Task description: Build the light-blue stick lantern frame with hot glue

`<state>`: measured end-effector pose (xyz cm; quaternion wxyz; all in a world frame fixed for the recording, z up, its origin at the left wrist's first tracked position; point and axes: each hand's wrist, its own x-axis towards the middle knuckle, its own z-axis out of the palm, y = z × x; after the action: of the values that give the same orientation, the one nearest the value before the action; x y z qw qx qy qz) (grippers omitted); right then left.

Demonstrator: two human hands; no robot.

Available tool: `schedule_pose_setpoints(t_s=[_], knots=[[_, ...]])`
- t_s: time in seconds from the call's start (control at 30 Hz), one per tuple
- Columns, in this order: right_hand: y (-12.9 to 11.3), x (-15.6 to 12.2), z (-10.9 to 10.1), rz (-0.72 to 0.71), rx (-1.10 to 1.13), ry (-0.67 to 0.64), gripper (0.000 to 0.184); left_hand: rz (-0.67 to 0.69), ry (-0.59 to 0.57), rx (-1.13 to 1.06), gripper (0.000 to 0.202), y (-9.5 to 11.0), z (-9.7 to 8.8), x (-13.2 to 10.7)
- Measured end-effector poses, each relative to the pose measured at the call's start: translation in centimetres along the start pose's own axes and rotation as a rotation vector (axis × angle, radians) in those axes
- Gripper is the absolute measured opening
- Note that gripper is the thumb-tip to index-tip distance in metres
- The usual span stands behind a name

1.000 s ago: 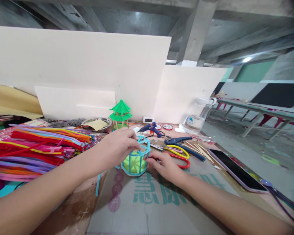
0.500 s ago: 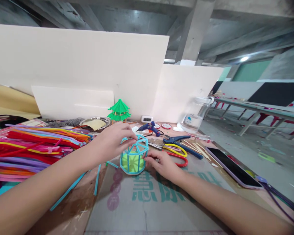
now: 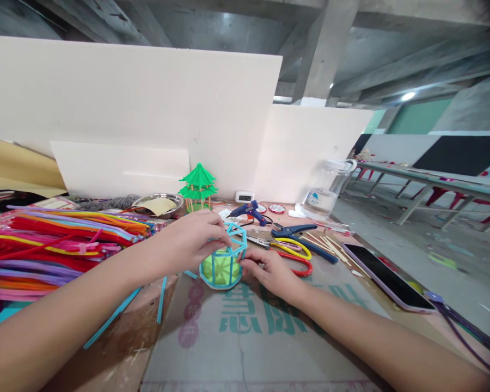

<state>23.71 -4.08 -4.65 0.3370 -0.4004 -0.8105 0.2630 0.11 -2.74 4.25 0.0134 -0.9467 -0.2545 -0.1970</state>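
A small many-sided frame (image 3: 231,272) of light-blue pipe cleaners, with spokes across its top and a yellow-green base inside, stands upright on the sheet in front of me. My left hand (image 3: 202,238) comes over its top left, with thumb and fingers pinched at the roof strips; the exact strip is hidden behind the fingers. At the right side, my right hand (image 3: 267,270) grips an upright of the frame between thumb and bent fingers. Loose blue pipe cleaners (image 3: 161,300) lie left of the frame.
Colourful pipe cleaners (image 3: 61,245) are heaped at left. Behind the frame are a green pagoda model (image 3: 198,184) and a blue glue gun (image 3: 247,210). Red-and-yellow-handled scissors (image 3: 300,263), blue cutters (image 3: 294,231), thin sticks (image 3: 330,247), a phone (image 3: 386,277) and a clear jug (image 3: 324,190) stand or lie at right.
My left fingertips have come down slightly from above the roof to its front edge. My right hand stays on the frame's side, and the frame has hardly moved.
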Motion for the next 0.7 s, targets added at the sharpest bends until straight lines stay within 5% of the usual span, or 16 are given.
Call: schedule_pose_setpoints(t_s=[0.17,0.33,0.47,0.7], knots=[[0.1,0.0,0.0,-0.003,-0.018,0.003,0.021,-0.105,0.080,0.054,0.021,-0.2,-1.9,-0.2],[0.6,-0.1,0.0,-0.003,0.044,0.040,0.020,-0.372,0.125,0.155,0.030,-2.3,-4.3,-0.9],[1.4,0.1,-0.3,0.036,0.071,0.204,0.022,-0.588,-0.133,0.182,0.030,-5.1,-3.7,-1.3],[2.3,0.4,-0.5,0.074,0.134,0.252,0.023,-0.537,-0.521,0.084,0.023,-6.6,0.4,-1.3]])
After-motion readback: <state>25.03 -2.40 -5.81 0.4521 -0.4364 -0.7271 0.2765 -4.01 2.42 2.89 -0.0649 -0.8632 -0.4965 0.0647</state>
